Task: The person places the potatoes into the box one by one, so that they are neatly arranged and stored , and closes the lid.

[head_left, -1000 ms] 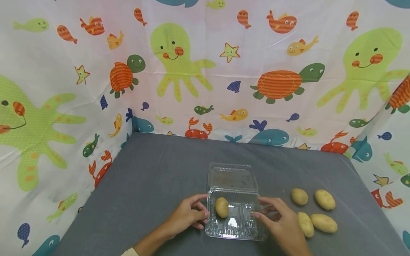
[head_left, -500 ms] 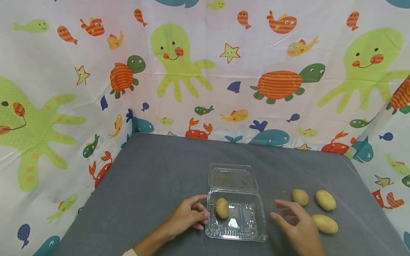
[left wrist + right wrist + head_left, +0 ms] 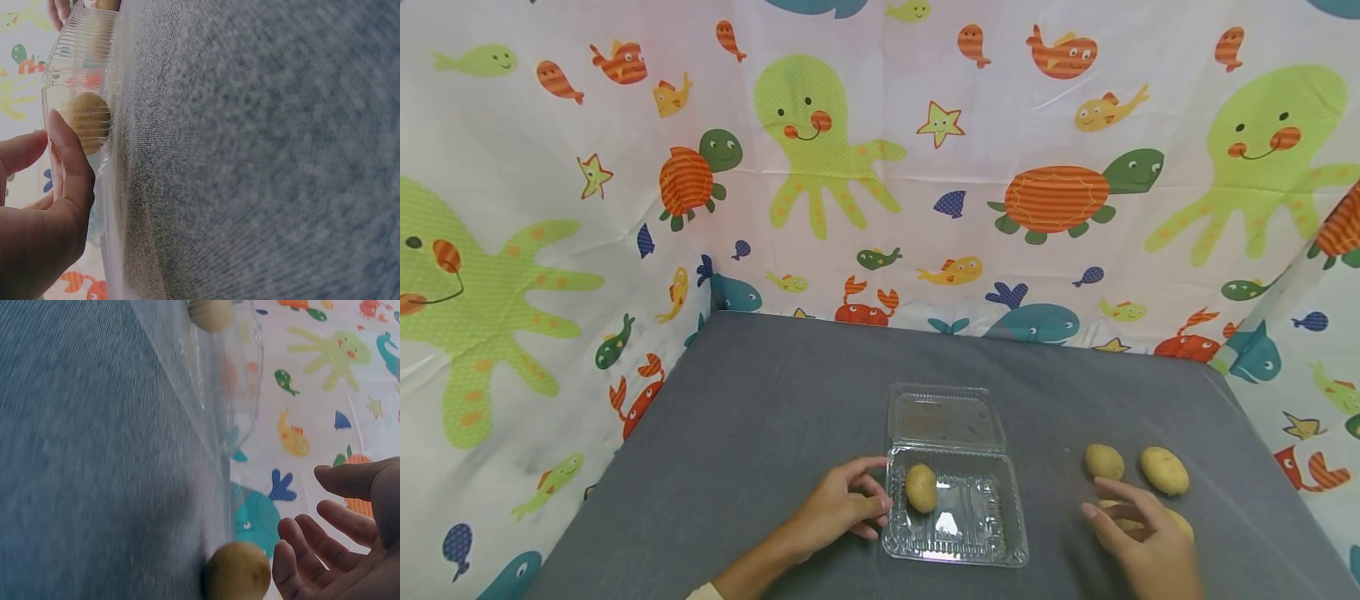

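Observation:
A clear plastic hinged food container (image 3: 981, 500) lies with its lid folded back, one potato (image 3: 921, 488) in the left part of its base. My left hand (image 3: 838, 508) holds the container's left rim between thumb and fingers. The left wrist view shows the fingertips at the rim, with the potato behind the clear wall. Over at the right, my right hand (image 3: 1150, 537) hovers above two potatoes, partly hiding them; one potato (image 3: 1182, 523) shows past its knuckles. In the right wrist view its fingers are spread and loosely bent, with a potato (image 3: 237, 572) just beyond them.
Two more potatoes, a rounder one (image 3: 1103, 462) and a longer one (image 3: 1164, 471), lie behind my right hand. The lid (image 3: 946, 417) rests flat behind the container's base. Grey cloth (image 3: 775, 392) covers the table, and a sea-animal curtain (image 3: 910, 217) stands around it.
My right hand has let go of the container's right side and moved right, over the front potatoes. The left hand and the container have stayed in place.

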`<state>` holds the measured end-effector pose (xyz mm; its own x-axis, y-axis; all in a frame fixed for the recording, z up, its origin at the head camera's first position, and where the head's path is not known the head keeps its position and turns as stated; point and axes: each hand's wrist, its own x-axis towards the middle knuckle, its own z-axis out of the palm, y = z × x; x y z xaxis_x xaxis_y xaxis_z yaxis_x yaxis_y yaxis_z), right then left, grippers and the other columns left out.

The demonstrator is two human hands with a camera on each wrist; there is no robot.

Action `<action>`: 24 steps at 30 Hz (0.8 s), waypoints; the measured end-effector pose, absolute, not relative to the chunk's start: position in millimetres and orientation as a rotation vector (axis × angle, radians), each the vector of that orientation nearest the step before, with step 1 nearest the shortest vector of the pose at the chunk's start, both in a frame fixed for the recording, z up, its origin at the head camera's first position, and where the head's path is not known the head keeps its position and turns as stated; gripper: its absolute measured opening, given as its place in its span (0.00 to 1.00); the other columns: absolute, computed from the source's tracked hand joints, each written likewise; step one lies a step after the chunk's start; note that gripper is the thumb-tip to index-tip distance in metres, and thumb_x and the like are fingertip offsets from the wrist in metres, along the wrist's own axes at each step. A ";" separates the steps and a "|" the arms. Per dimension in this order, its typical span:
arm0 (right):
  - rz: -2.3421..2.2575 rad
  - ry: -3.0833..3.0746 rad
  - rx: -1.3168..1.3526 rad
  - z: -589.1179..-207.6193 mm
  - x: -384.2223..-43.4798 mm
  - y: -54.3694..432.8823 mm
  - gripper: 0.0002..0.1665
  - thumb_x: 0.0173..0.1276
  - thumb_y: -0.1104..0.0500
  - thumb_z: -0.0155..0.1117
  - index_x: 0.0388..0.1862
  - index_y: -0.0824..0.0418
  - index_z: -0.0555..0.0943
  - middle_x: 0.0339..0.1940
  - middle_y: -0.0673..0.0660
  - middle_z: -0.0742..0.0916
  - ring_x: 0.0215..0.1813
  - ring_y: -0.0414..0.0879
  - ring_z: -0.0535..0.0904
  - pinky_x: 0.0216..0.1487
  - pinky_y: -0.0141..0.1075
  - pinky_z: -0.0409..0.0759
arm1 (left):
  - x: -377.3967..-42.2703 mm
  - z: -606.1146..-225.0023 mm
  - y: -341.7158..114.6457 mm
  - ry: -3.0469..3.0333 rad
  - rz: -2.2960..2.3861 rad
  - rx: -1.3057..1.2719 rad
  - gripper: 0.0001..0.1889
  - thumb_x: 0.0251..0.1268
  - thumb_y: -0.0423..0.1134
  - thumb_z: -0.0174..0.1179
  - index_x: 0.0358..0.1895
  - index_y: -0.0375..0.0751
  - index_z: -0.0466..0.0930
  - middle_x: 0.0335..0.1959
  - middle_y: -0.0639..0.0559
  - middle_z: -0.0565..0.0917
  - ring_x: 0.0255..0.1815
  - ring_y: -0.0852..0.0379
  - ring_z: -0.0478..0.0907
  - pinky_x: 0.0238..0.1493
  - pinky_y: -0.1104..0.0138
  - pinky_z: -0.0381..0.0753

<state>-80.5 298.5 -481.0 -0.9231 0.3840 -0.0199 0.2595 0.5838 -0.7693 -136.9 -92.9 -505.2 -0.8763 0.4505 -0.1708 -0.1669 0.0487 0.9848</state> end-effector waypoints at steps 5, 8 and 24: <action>1.214 -2.597 -0.636 -484.6 -77.2 308.8 0.30 0.68 0.46 0.79 0.64 0.57 0.84 0.47 0.48 0.90 0.34 0.23 0.80 0.31 0.26 0.84 | -137.4 -505.2 -93.2 1.890 1.883 0.283 0.34 0.72 0.32 0.66 0.78 0.32 0.65 0.42 0.44 0.84 0.39 0.53 0.88 0.35 0.65 0.92; 1.196 -2.575 -0.718 -484.6 -75.7 313.6 0.31 0.69 0.44 0.78 0.64 0.58 0.84 0.51 0.53 0.89 0.33 0.20 0.77 0.31 0.23 0.82 | -137.5 -505.7 -93.2 1.889 1.884 0.277 0.34 0.72 0.32 0.66 0.78 0.32 0.66 0.42 0.44 0.84 0.38 0.53 0.88 0.35 0.65 0.92; 1.048 -2.626 -0.910 -489.4 -77.7 342.5 0.36 0.70 0.41 0.75 0.67 0.62 0.82 0.63 0.65 0.83 0.44 0.34 0.78 0.44 0.42 0.76 | -137.7 -507.9 -93.6 1.892 1.884 0.276 0.34 0.72 0.32 0.67 0.78 0.32 0.66 0.41 0.44 0.84 0.39 0.52 0.88 0.35 0.64 0.92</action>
<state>-77.7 342.5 -489.4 -0.7991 0.5978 -0.0639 0.4776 0.5667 -0.6714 -137.7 -93.6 -507.9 -0.8771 0.4473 -0.1747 -0.1727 0.0455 0.9839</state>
